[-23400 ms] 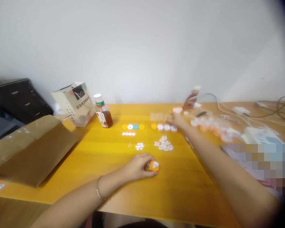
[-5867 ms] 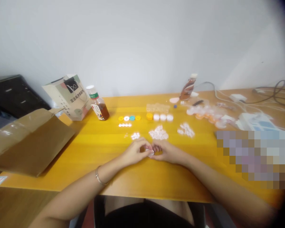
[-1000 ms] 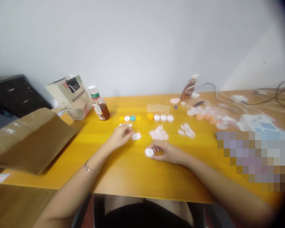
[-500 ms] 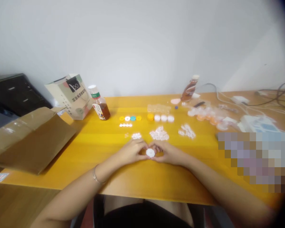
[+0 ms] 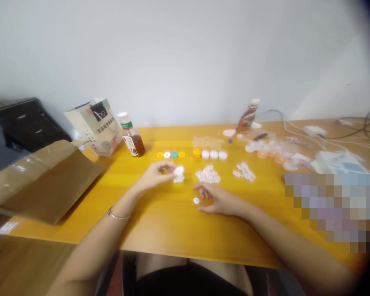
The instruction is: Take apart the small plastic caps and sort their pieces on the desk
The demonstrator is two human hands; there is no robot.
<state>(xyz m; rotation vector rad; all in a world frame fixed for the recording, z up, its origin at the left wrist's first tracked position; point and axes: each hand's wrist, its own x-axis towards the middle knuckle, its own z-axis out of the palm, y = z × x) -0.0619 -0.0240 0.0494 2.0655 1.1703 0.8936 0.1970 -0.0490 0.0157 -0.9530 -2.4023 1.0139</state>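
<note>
Pale wall [image 5: 179, 61] filled the upper half of the frame, above a yellow-brown table [image 5: 160, 230] occupying most of the lower half. At the centre, the left hand [image 5: 156, 174] pinched a white disc [image 5: 179, 170] between thumb and fingertips, over or just in front of a cluster of small white pieces [image 5: 179, 179]; whether the two touched could not be told. To the lower right of centre, the right hand [image 5: 219, 200] held nothing visible: its thumb and forefinger stood moderately apart, the other fingers curled. Just beside them lay a small white round [image 5: 196, 200], apparently untouched. Above the hands ran a row of coloured rings [image 5: 174, 155] and, farther right, a row of caps [image 5: 214, 154]; below the latter lay a pile of white cut-outs [image 5: 207, 174]. The step in hand appeared to be the one-handed carrying of the disc, with the right hand free. Any onward move would call for a light, steady pinch and enough height to leave the neighbouring pieces undisturbed.
</note>
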